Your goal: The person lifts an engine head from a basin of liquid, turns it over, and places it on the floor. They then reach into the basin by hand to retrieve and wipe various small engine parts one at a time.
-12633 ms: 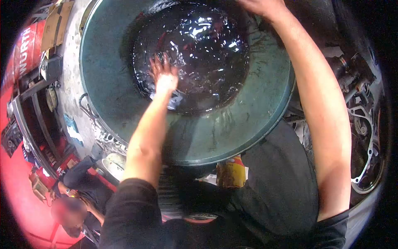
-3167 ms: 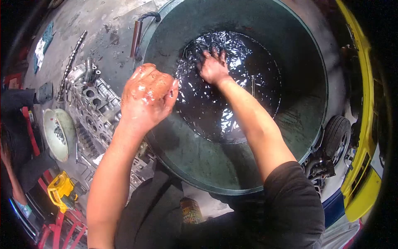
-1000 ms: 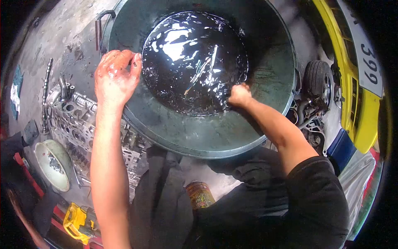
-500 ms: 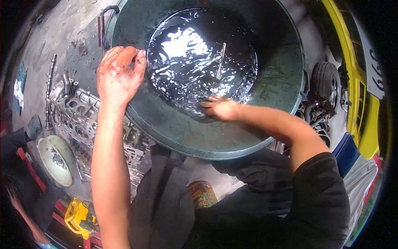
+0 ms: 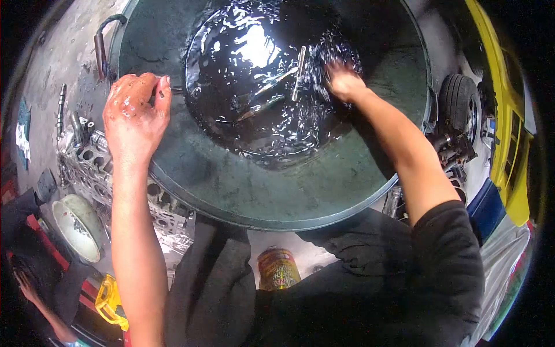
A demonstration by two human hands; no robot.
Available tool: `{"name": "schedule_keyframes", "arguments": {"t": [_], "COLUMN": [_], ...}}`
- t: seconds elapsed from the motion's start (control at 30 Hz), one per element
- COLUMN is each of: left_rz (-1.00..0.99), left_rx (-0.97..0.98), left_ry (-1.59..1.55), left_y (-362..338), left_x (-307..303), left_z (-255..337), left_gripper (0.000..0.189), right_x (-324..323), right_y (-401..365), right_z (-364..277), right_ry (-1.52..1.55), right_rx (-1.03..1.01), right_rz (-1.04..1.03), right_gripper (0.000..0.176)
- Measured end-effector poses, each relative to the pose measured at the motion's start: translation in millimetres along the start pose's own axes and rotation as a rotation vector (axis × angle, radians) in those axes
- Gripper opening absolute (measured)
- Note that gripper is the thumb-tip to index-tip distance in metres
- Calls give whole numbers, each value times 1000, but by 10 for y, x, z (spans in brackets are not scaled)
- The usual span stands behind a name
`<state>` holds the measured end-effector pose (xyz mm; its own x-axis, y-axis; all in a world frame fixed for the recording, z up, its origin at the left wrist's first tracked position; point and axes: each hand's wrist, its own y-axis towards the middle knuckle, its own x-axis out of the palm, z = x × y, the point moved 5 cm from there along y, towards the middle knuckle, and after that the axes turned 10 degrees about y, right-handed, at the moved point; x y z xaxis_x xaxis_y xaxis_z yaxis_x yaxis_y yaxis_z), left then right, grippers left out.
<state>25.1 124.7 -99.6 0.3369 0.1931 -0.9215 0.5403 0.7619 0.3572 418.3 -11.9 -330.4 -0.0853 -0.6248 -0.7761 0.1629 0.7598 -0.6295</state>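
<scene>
A wide dark green basin (image 5: 248, 202) holds dark, rippling liquid (image 5: 231, 87). My left hand (image 5: 137, 113), wet and dirty, is at the basin's left rim with its fingers curled; whether anything is between them is hidden. My right hand (image 5: 345, 81) is at the right side of the liquid, its fingers smeared by motion and splashes. A long metal tool (image 5: 299, 74) stands out of the liquid to the left of my right hand, near other partly sunk metal pieces (image 5: 272, 85).
An engine cylinder head (image 5: 98, 173) lies left of the basin, near a camshaft (image 5: 60, 113) and a pale bowl (image 5: 77, 228). A printed can (image 5: 278, 269) stands below the basin. A tyre (image 5: 459, 107) and yellow bodywork (image 5: 511, 168) are right. Another person's hand (image 5: 26, 284) shows lower left.
My right hand has moved up and right through the liquid, away from the near edge. My left hand appears further left, as the whole view has shifted. More of the sunk metal pieces shows.
</scene>
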Motion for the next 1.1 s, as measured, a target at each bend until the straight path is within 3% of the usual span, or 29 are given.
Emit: {"name": "schedule_keyframes", "arguments": {"t": [0.1, 0.17, 0.2, 0.3, 0.33, 0.4, 0.53, 0.57, 0.6, 0.63, 0.7, 0.77, 0.8, 0.87, 0.9, 0.97, 1.07, 1.1], "left_rz": [17, -4, -8, 24, 19, 10, -15, -25, -24, -6, 33, 88, 120, 103, 93, 112, 132, 125], "left_rx": [31, 16, 8, 31, 35, 37, 40, 33, 28, 42, 51, 55, 62, 35, 22, 39, 24, 15], "left_ry": [12, -3, -12, -21, -12, 22, 16, 24, 35, 19, -23, -60, -77, -86, -86, -140, -167, -165], "left_y": [15, 2, 13, 26, 33, 28, -2, -4, 25, 53, 46, 32, 49, 53, 49, 49, 9, -1], "left_x": [-4, -19, -21, -35, -29, -12, -10, -3, -11, -19, -17, -33, -39, -56, -67, -86, -70, -57], "left_z": [-6, -18, -20, 0, 18, 18, 29, 31, 23, 16, -23, -49, -64, -69, -77, -100, -166, -168], "left_gripper": [14, 14, 15, 15, 15, 16, 15, 14, 14, 14, 14, 14, 14, 14, 14, 14, 14, 14], "right_x": [-44, 48, 77, 170, 96, -63, -341, -92, -260, -101, -108, -615, -652, -501, -629, -377, -37, -188], "right_y": [342, 231, 69, -240, -322, -279, 193, 710, 924, 1417, 1596, 899, 934, 927, 738, 675, 453, 138], "right_z": [-116, -442, -616, -908, -963, -981, -976, -812, -704, -517, -455, -548, -455, -276, -268, 77, 337, 123], "right_ry": [141, 156, 139, 187, 212, 104, 85, 144, 569, 513, 491, 553, 513, 451, 500, 388, 199, 228], "right_rx": [35, 67, 32, 6, -78, -94, -109, -180, -10, -59, -62, 43, 52, 75, 224, 212, 123, 246], "right_rz": [108, 152, 125, -23, 121, -38, 75, 171, 44, 189, 312, 267, 263, 221, 74, 278, 172, 43], "right_gripper": [50, 59, 65, 63, 63, 64, 71, 65, 60, 58, 56, 57, 58, 58, 58, 60, 63, 65]}}
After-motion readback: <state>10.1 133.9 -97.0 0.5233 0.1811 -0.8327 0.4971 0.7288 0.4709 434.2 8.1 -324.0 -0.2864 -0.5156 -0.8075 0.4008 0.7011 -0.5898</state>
